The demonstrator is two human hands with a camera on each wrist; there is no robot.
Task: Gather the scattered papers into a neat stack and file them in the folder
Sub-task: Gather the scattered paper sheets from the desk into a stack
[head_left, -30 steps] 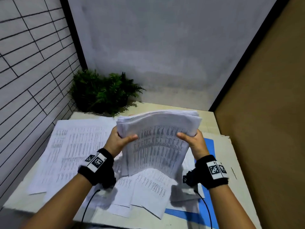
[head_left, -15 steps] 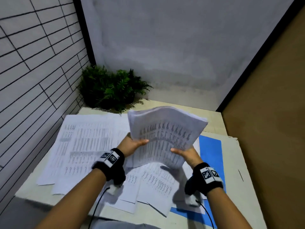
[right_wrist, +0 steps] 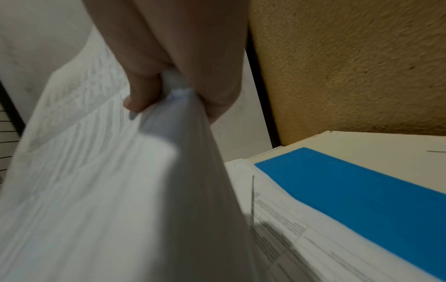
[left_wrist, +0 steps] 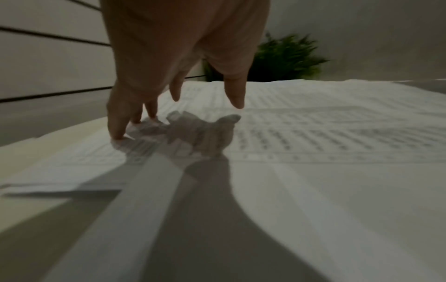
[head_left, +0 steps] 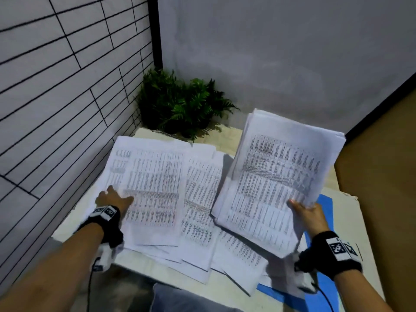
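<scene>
My right hand (head_left: 305,210) grips a thick stack of printed papers (head_left: 276,176) by its lower right corner and holds it tilted above the table; the right wrist view shows thumb and fingers (right_wrist: 217,99) pinching that stack (right_wrist: 108,190). My left hand (head_left: 112,197) reaches over the loose printed sheets (head_left: 157,188) spread on the table's left side. Its straight fingertips (left_wrist: 118,133) touch the edge of a sheet (left_wrist: 313,133). The blue folder (head_left: 324,282) lies at the right, mostly covered by paper, and its blue cover (right_wrist: 362,190) shows beside more sheets.
A green fern plant (head_left: 180,104) stands in the far corner. A tiled wall (head_left: 56,97) runs along the left and a tan board (right_wrist: 350,66) along the right. The cream table (head_left: 351,212) ends close to my body.
My left hand let go of the stack and went left and down onto the loose sheets. The right hand alone now holds the stack, shifted to the right.
</scene>
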